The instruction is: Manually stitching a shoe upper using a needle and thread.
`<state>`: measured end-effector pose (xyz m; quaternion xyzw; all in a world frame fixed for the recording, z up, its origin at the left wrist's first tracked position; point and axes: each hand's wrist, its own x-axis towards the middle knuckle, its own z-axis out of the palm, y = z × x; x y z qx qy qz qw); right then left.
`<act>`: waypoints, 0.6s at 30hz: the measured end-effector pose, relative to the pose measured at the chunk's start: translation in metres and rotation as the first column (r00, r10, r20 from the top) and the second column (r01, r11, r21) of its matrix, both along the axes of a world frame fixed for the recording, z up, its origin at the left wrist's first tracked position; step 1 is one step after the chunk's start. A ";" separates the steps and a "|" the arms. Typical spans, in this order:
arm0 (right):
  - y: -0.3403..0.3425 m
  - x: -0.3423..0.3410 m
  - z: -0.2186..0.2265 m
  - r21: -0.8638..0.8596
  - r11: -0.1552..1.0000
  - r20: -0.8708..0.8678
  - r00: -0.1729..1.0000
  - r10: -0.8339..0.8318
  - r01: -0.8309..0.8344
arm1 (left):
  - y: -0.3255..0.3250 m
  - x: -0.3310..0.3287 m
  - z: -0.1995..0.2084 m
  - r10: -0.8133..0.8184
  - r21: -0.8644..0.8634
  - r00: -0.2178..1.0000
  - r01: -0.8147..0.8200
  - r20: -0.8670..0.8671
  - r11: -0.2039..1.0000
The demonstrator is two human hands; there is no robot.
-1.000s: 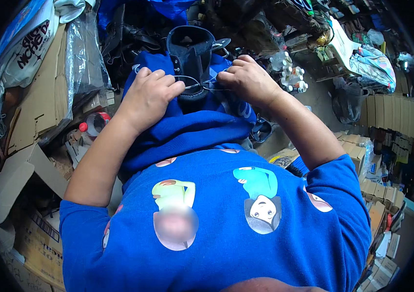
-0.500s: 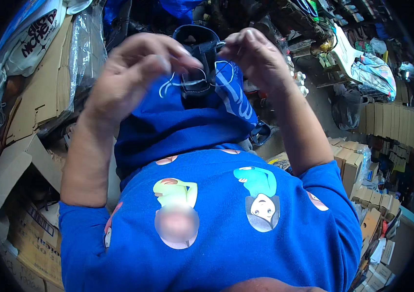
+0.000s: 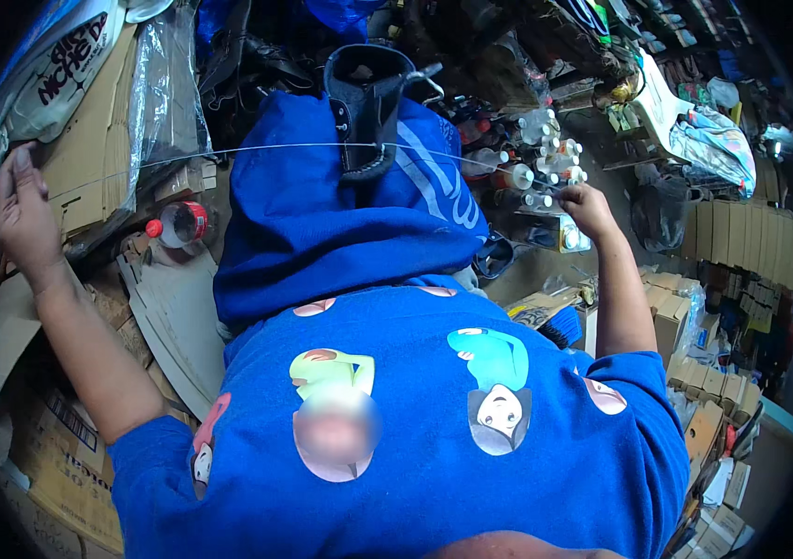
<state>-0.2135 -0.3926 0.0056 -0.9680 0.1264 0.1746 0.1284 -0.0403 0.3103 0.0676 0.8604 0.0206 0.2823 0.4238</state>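
Note:
A black boot [image 3: 359, 112] stands between my knees on blue cloth [image 3: 322, 247] over my lap, its opening upward. Pale thread [image 3: 257, 147] crosses it, stretched out to both sides. At the far left, my left hand [image 3: 28, 219] is closed on one end of the thread, fingers pointing up. My right hand [image 3: 587, 212], out to the right beside the bottles, grips the other end in a pinch. A bent metal-looking piece [image 3: 426, 82] sticks out by the boot's upper right edge; its kind is unclear.
Several plastic bottles [image 3: 518, 175] with white caps stand right of my knees. One red-capped bottle [image 3: 182, 225] lies to the left. Flattened cardboard [image 3: 98, 177] leans at the left, with cardboard boxes [image 3: 66, 466] below. Stacked cardboard [image 3: 751, 238] stands at the right.
Both hands have moved from close above the boot far out to the sides. The thread, loosely looped before, now runs nearly straight across the boot.

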 end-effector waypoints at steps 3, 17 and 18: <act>0.008 0.002 -0.003 -0.024 0.999 -0.169 0.985 -0.043 0.039 | -0.086 0.002 -0.010 0.004 0.193 1.000 -0.008 0.019 0.981; 0.192 0.118 0.024 0.518 0.758 0.309 0.913 0.267 -0.396 | -0.293 0.021 -0.053 -0.803 -0.059 0.116 0.981 -0.584 0.184; 0.191 0.119 0.024 0.488 0.757 0.311 0.897 0.314 -0.434 | -0.295 0.022 -0.056 -0.802 -0.061 0.116 0.981 -0.586 0.186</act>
